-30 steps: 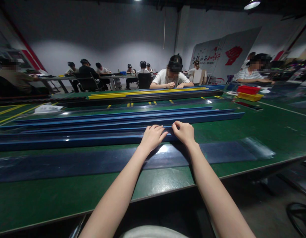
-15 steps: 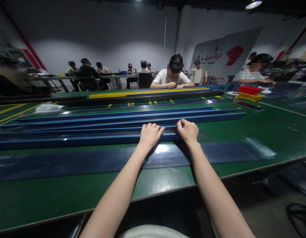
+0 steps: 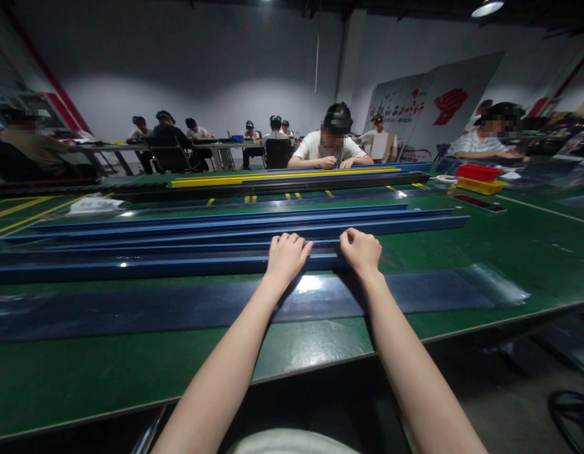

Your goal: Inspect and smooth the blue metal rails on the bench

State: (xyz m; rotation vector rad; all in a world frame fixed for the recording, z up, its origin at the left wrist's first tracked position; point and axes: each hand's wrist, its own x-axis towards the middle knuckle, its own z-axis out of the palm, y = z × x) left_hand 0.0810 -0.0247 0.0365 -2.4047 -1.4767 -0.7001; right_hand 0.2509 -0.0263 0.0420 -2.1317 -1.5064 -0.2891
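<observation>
Several long blue channel strips (image 3: 178, 234) lie side by side across the green table (image 3: 131, 372). My left hand (image 3: 285, 257) rests on the nearest blue strip (image 3: 131, 267), its fingers curled over the strip's top. My right hand (image 3: 361, 251) sits a little to the right, near that strip's right end, fingers curled tight on its edge. A dark glossy flat sheet (image 3: 202, 306) lies on the table between the strips and me, under my wrists.
Yellow and dark strips (image 3: 282, 178) lie farther back. A person in a white shirt (image 3: 330, 148) works across the table. Red and yellow bins (image 3: 478, 177) and a dark flat device (image 3: 476, 202) stand at the right. More people sit at far tables. The table's front edge runs near my elbows.
My right hand has shifted slightly right and away from the left hand, leaving a wider gap between them. Both hands stay on the nearest blue strip.
</observation>
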